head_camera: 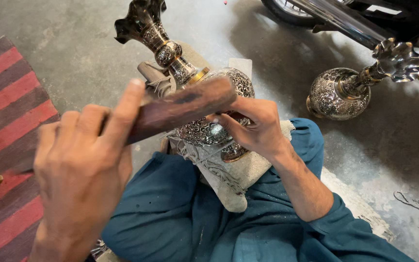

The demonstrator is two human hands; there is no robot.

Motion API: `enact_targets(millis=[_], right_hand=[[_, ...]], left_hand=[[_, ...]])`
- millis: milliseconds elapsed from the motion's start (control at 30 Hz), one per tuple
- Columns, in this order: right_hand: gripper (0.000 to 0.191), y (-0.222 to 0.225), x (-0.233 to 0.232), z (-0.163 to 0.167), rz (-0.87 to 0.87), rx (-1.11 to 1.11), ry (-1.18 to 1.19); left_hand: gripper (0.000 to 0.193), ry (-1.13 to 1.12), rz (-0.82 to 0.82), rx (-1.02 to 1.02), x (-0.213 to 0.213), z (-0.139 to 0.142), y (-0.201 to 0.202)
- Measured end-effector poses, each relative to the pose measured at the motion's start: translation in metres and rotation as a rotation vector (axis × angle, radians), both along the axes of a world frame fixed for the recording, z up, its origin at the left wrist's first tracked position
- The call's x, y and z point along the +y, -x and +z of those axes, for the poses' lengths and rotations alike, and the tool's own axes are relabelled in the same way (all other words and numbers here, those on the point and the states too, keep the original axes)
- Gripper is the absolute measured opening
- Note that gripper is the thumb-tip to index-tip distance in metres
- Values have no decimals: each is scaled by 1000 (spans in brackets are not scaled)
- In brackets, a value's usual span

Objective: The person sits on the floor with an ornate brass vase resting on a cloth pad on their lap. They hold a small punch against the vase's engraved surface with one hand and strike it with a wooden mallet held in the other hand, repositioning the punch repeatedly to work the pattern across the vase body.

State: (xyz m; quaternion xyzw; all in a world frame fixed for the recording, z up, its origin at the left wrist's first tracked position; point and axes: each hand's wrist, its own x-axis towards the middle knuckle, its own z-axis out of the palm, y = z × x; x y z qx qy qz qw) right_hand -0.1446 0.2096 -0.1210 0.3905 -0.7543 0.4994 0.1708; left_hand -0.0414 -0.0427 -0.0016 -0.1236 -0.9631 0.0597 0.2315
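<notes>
1. The left hand [81,179] is gripping a wooden block [180,109], fingers clenched around it.
2. The right hand [253,127] is clasping the engraved vase [200,131], which is lying on a cloth [238,170] in the lap.
3. A second vase [340,92] is lying far right; a striped rug [3,121] is lying left.

Head view, steeply down, close over lap

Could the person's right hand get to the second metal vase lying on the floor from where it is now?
Probably, but not freely: the right hand is pressed against the engraved vase on the lap. The second vase lies on bare floor to that side, with nothing between them.
</notes>
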Motion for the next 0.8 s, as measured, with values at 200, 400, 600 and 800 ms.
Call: enact_targets(millis=[200,400,600,800], right_hand=[[21,-1,3,5,38,-19,-23],[26,-2,2,12,79,-50,18],[26,1,3,14,100,-43,-6],[30,1,4,11,120,-53,9]], left_hand=[[62,206,59,94,-2,-1,-2],[69,141,10,107,-3,-7,1],[83,-197,-12,-4,-6,-10,0],[62,170,75,107,-3,-10,3]])
